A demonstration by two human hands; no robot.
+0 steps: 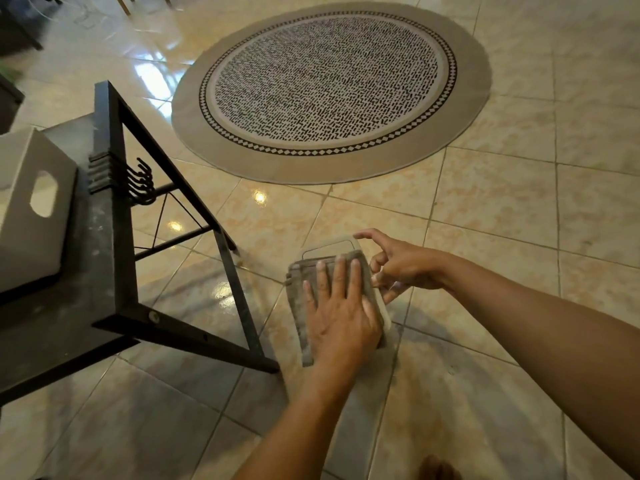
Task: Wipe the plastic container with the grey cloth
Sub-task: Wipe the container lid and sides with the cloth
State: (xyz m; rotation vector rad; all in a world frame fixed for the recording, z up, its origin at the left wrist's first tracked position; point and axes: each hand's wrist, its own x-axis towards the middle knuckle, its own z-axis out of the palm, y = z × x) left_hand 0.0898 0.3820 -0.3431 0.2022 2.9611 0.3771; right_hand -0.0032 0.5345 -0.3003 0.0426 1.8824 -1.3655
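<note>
A clear plastic container (pixel 341 244) with a whitish rim is held in the air above the tiled floor, low in the middle of the head view. The grey cloth (pixel 300 308) lies folded over most of it, so only the far rim and right edge show. My left hand (pixel 341 315) presses flat on the cloth, fingers spread and pointing away from me. My right hand (pixel 403 266) grips the container's right edge, thumb and fingers curled around the rim, index finger raised.
A black metal-framed table (pixel 114 258) stands at the left with hooks on its rail and a grey box (pixel 33 209) with a handle hole on top. A round patterned rug (pixel 329 88) lies beyond. A bare foot (pixel 438 469) shows at the bottom edge.
</note>
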